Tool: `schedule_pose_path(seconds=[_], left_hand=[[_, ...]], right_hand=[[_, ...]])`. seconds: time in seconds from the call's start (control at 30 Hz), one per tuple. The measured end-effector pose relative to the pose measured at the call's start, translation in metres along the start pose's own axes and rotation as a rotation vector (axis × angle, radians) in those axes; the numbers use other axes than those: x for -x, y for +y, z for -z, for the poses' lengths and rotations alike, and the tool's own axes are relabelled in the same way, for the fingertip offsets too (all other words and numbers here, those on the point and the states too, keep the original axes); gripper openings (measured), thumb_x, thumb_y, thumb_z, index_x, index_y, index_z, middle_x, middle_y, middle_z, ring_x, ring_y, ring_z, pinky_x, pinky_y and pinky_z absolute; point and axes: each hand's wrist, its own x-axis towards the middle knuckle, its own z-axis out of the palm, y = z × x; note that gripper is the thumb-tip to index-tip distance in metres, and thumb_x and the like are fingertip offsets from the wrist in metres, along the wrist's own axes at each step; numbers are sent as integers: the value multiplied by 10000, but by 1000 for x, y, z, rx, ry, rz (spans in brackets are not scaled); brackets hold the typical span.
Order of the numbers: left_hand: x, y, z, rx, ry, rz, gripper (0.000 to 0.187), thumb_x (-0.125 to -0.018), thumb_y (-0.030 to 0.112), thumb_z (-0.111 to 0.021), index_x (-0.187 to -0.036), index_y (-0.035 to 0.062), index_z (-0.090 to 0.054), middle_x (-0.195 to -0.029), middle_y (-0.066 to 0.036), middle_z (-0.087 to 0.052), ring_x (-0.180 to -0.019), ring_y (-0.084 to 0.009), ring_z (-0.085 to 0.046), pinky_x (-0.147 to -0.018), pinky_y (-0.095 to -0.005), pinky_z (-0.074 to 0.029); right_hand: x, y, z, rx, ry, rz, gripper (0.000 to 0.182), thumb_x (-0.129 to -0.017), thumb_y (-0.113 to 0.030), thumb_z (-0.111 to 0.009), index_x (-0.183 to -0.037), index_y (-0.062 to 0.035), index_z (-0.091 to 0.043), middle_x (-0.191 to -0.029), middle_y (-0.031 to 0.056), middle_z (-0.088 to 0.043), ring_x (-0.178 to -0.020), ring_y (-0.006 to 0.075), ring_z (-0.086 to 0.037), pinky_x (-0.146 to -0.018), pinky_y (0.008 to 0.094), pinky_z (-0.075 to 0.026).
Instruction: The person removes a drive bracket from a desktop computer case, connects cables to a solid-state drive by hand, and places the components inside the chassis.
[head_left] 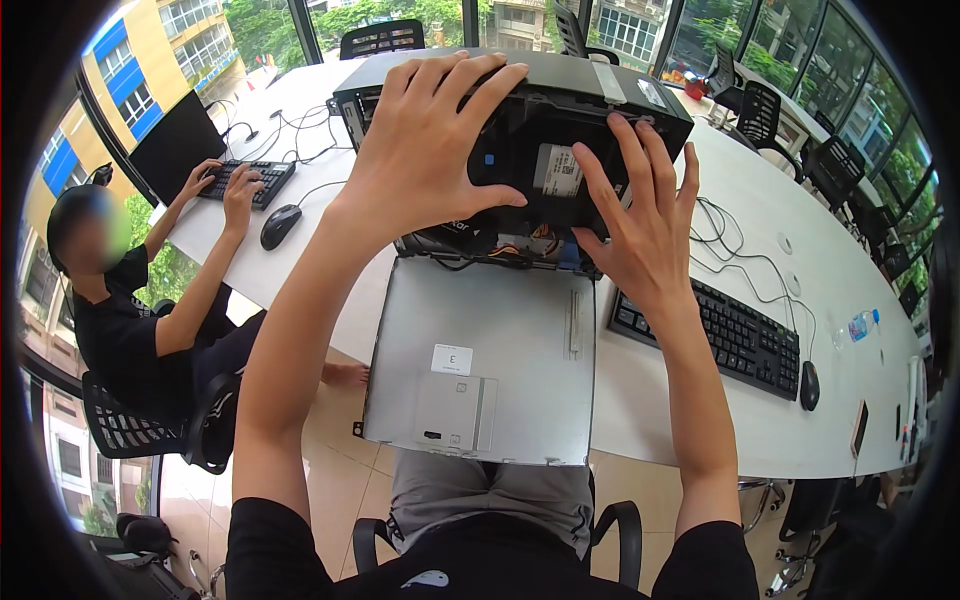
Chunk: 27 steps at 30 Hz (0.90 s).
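Note:
A black desktop computer case [560, 80] stands on the white table in front of me, its near side uncovered. Inside are a dark drive cage with a white label [557, 170] and, below it, coloured wires [540, 243]. My left hand [425, 145] grips the upper left of the case, fingers over the top edge and thumb stretched across the front. On the right side, my right hand [640, 215] holds the case with spread, bent fingers, its thumb near the lower edge. A flat grey metal panel [480, 330] extends from the case towards my lap, past the table edge.
A black keyboard [750, 340] and mouse [809, 386] lie to the right, with cables, a water bottle [858, 326] and a phone [859, 428] beyond. At left a seated person [115, 270] types on another keyboard [245, 183] before a monitor [178, 147].

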Motion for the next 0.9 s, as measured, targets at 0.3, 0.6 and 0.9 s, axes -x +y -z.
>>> schedule_pose_path(seconds=[0.3,0.6,0.9], left_hand=[[1,1,-6,-28,8,26,1200,-558,515,-1012,-1591,168,-511,-1531,-30,-565,-1380,-293,-538,-1154,-491,-408],[2,1,-14,-65,56,32,1176,-544,512,-1010,-1566,176,-535,-1504,-26,-588,-1363,-277,-552,-1139,-479,-411],[0,-2,-22,-56,156,12,1133,-509,555,-999,-1498,166,-607,-1429,-34,-647,-1290,-272,-595,-1094,-462,-413]], right_hand=[[2,1,-4,19,7,-19,1152,-599,-240,-1005,-1618,-287,-469,-1747,41,-379,-1605,281,-356,-1294,731,-162],[5,4,-11,18,6,-35,1145,-635,-242,-990,-1643,-265,-447,-1774,32,-357,-1647,263,-302,-1299,751,-136],[6,10,-13,-26,15,-24,1169,-608,-223,-994,-1643,-285,-455,-1782,4,-346,-1652,244,-297,-1316,731,-141]])
